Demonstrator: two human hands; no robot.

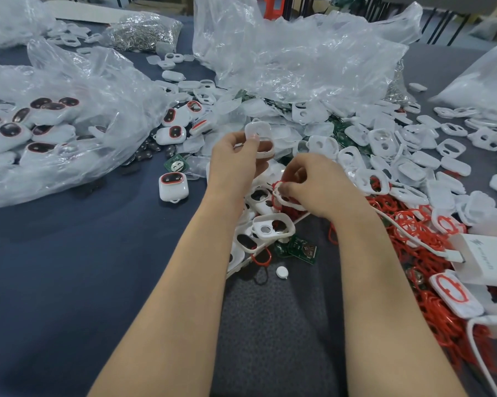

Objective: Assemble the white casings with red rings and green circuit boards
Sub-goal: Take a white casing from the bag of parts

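Head view: pinches a white casing (pixel 265 151) in the left grip (pixel 235 161), apparently fits a red ring (pixel 278 187) with the pinching right grip (pixel 319 184) just above the surface (pixel 69 253), with finished units (pixel 10 133) bagged at left and loose heaps yet to do.

The dark blue tabletop (pixel 69 253) carries a clear plastic bag (pixel 69 133) of finished units at ten o'clock and a bag of small metal parts (pixel 144 31) at eleven. Loose white casings (pixel 413 156) spread from twelve to three o'clock. Red rings (pixel 439 330) heap at four, near a white charger (pixel 482 256). A green circuit board (pixel 301 249) lies at five. One finished unit (pixel 173 187) stands alone at nine.
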